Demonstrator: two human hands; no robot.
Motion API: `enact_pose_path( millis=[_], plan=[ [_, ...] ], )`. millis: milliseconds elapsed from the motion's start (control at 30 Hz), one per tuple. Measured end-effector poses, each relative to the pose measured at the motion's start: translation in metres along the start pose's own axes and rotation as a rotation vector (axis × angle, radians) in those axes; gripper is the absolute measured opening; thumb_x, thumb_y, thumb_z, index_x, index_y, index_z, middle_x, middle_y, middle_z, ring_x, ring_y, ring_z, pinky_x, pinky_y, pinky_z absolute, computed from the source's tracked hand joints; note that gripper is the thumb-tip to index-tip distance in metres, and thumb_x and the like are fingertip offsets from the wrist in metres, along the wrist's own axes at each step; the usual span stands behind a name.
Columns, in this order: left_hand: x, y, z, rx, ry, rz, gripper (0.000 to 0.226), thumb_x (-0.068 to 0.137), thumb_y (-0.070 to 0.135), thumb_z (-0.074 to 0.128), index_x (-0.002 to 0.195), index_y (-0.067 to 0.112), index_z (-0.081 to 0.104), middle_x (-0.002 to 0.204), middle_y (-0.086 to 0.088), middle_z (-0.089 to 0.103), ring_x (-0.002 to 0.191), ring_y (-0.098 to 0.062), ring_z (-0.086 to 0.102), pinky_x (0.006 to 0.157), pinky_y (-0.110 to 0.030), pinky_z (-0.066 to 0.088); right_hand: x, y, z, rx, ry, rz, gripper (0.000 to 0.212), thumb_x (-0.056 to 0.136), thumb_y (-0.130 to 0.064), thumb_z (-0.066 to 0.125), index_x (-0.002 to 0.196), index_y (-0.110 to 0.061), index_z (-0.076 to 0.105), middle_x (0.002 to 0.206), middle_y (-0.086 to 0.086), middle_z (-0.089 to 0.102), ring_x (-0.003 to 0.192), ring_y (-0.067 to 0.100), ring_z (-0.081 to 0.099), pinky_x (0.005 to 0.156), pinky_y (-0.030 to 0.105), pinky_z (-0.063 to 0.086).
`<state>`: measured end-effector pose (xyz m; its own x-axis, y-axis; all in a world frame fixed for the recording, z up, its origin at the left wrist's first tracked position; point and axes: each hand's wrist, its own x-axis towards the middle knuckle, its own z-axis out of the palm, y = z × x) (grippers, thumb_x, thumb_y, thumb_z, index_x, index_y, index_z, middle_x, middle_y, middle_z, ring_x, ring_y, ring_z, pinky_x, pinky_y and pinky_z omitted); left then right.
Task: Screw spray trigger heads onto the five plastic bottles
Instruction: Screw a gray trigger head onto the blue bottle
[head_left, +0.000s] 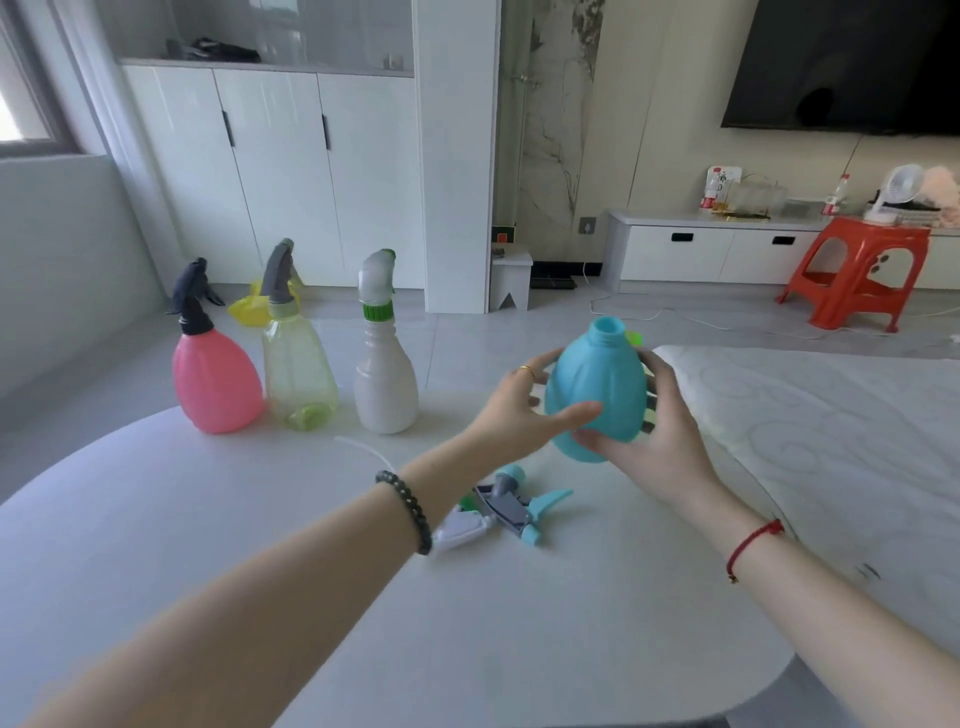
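Both hands are holding a blue plastic bottle (597, 395) above the white bench (260, 545), toward its far right edge; its threaded neck is open and carrying no trigger head. The right hand (660, 441) is cupping the bottle's base and right side, its grip closed around it, while the left hand (519, 410) is pressing against the left side with the thumb lying across the front. Lying on the bench just below the bottle are a grey-and-teal trigger head (519, 506) and, touching it on the left, a white trigger head (462, 530). Standing in a row along the far left edge are a pink bottle (218, 384) wearing a dark trigger head, a clear yellowish bottle (298, 374) wearing a grey one, and a white bottle (387, 379) wearing a white one with a green collar.
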<state>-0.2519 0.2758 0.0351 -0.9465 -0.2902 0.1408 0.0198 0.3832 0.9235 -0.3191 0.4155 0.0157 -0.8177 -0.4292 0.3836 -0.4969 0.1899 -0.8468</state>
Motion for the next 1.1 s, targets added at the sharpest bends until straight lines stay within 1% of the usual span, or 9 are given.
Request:
enact_pose_path(
  millis=[100,333,500,667,767,833,900,967,1100],
  plan=[
    [-0.025,-0.001,-0.047,-0.060,0.001,0.008,0.066,0.076,0.034,0.069,0.132,0.032,0.033,0.133,0.002,0.048,0.119,-0.016,0.050,0.090,-0.026,0.048,-0.009,-0.033,0.034,0.061,-0.064,-0.042,0.088,0.059,-0.027,0.083,0.130,-0.029,0.031,0.127,-0.002,0.048,0.111,0.015,0.053,0.091,0.039,0.051],
    [-0.097,-0.035,-0.127,-0.055,0.045,-0.011,0.070,0.073,0.017,0.073,0.120,0.045,0.030,0.120,0.012,0.049,0.101,-0.001,0.056,0.073,-0.013,0.055,-0.049,-0.074,0.122,0.107,-0.266,-0.093,0.084,0.061,-0.028,0.082,0.127,-0.033,0.031,0.126,-0.005,0.047,0.113,0.012,0.049,0.091,0.028,0.048],
    [-0.135,-0.075,-0.148,-0.042,0.080,-0.119,0.069,0.070,0.020,0.077,0.109,0.054,0.032,0.118,0.015,0.050,0.100,0.002,0.056,0.073,-0.014,0.055,-0.077,-0.075,0.163,0.099,-0.439,-0.030,0.080,0.064,-0.025,0.079,0.121,-0.047,0.026,0.123,-0.009,0.048,0.110,0.008,0.049,0.085,0.017,0.045],
    [-0.147,-0.096,-0.149,-0.035,0.092,-0.158,0.071,0.070,0.026,0.077,0.118,0.048,0.030,0.119,0.016,0.050,0.103,0.000,0.055,0.075,-0.018,0.056,-0.076,-0.057,0.157,-0.201,-0.706,-0.069,0.089,0.075,-0.019,0.068,0.140,-0.039,0.011,0.143,-0.008,0.034,0.134,0.010,0.031,0.108,0.027,0.029],
    [-0.146,-0.098,-0.146,-0.029,0.082,-0.159,0.076,0.059,0.043,0.079,0.117,0.054,0.030,0.119,0.018,0.052,0.107,-0.002,0.055,0.078,-0.019,0.053,-0.057,-0.041,0.133,-0.452,-0.591,-0.112,0.071,0.082,-0.014,0.057,0.142,-0.028,0.022,0.149,-0.004,0.030,0.138,0.015,0.026,0.113,0.028,0.021],
    [-0.145,-0.100,-0.145,-0.017,0.080,-0.158,0.085,0.051,0.051,0.075,0.123,0.052,0.029,0.120,0.017,0.053,0.110,-0.003,0.054,0.083,-0.023,0.053,-0.046,-0.021,0.115,-0.596,-0.443,-0.091,0.064,0.082,-0.014,0.056,0.140,-0.019,0.028,0.146,0.003,0.036,0.135,0.021,0.032,0.112,0.029,0.023],
    [-0.144,-0.104,-0.144,-0.026,0.081,-0.163,0.089,0.050,0.052,0.075,0.126,0.049,0.028,0.120,0.015,0.054,0.110,-0.003,0.054,0.088,-0.027,0.053,-0.043,0.002,0.101,-0.753,-0.430,-0.025,0.062,0.083,-0.020,0.055,0.139,-0.016,0.029,0.142,0.008,0.041,0.131,0.026,0.038,0.109,0.032,0.029],
    [-0.144,-0.105,-0.143,-0.031,0.075,-0.159,0.085,0.051,0.051,0.075,0.123,0.054,0.029,0.120,0.015,0.054,0.109,-0.002,0.055,0.088,-0.026,0.053,-0.047,0.018,0.094,-0.821,-0.477,0.018,0.057,0.085,-0.026,0.054,0.137,-0.017,0.032,0.137,0.009,0.047,0.124,0.029,0.045,0.102,0.034,0.035],
    [-0.142,-0.103,-0.144,-0.032,0.064,-0.162,0.079,0.051,0.051,0.074,0.113,0.060,0.028,0.119,0.016,0.053,0.109,-0.003,0.054,0.080,-0.018,0.052,-0.047,0.029,0.089,-0.812,-0.400,-0.017,0.044,0.086,-0.017,0.052,0.129,-0.017,0.041,0.121,0.011,0.061,0.107,0.033,0.056,0.091,0.034,0.040]
  ],
)
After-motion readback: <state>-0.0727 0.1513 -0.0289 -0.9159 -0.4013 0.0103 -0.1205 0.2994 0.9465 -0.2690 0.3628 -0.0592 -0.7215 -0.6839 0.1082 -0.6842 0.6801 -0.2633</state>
